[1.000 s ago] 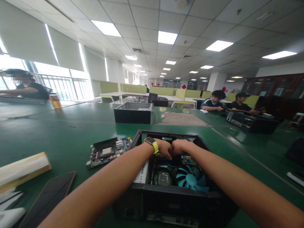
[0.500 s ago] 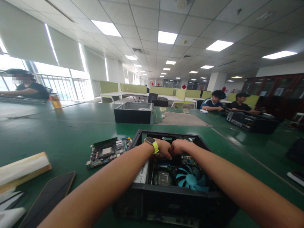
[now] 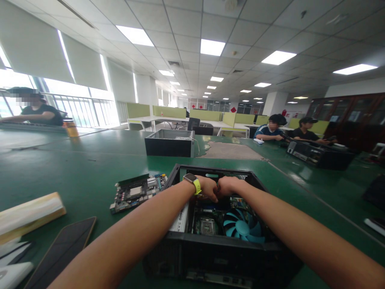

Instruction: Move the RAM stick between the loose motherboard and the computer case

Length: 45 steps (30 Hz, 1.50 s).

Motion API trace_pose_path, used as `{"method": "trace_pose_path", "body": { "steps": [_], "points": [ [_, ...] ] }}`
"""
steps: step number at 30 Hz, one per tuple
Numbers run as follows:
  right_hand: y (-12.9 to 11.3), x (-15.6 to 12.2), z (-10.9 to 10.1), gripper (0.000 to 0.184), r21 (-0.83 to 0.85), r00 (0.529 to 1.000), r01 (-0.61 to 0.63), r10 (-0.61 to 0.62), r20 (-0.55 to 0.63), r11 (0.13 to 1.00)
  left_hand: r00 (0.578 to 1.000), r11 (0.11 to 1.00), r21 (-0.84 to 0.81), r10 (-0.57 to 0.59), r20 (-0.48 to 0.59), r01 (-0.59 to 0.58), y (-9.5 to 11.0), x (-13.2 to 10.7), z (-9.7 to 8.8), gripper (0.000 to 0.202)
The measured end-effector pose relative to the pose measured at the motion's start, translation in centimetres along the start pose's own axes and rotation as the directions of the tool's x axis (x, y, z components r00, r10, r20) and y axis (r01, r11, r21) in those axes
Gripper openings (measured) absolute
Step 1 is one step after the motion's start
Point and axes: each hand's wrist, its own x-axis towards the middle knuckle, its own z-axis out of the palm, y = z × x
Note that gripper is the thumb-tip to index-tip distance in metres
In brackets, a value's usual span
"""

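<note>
Head view is showing both bare forearms reaching into the open black metal computer case (image 3: 216, 245) that is sitting on the green table (image 3: 75, 168). The left hand (image 3: 207, 188), wearing a yellow-strapped wristwatch (image 3: 193, 182), and the right hand (image 3: 227, 185) are meeting knuckle to knuckle over the far half of the case, both curled closed; what they are pinching is hidden beneath the fingers, so I cannot tell what is being gripped. Below them the teal round cooling fan (image 3: 243, 228) is lying on the board inside the case, nearer the camera than the hands. Working this well, in my judgement, is calling for keeping the wrists clear of the case walls, pulling or pressing straight and evenly with both hands, and avoiding leaning on the fan blades. A loose green circuit board (image 3: 136, 192) is lying just left of the case, a dark flat phone (image 3: 61, 253) nearer the camera, and a second open black case (image 3: 170, 143) well beyond; other people are sitting at the far edges.
</note>
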Motion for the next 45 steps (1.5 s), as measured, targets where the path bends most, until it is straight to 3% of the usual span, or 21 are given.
{"method": "trace_pose_path", "body": {
  "steps": [35,45],
  "points": [
    [-0.36,-0.74,-0.35,0.049,0.004,1.000,-0.007,0.007,0.002,1.000,1.000,0.999,0.042,0.001,0.028,-0.002,0.26,-0.24,-0.15,0.045],
    [-0.20,-0.50,-0.34,0.046,0.013,0.999,-0.014,0.014,-0.035,1.000,0.999,1.000,0.021,-0.009,-0.030,0.009,-0.05,-0.78,-0.50,0.043]
  ]
}}
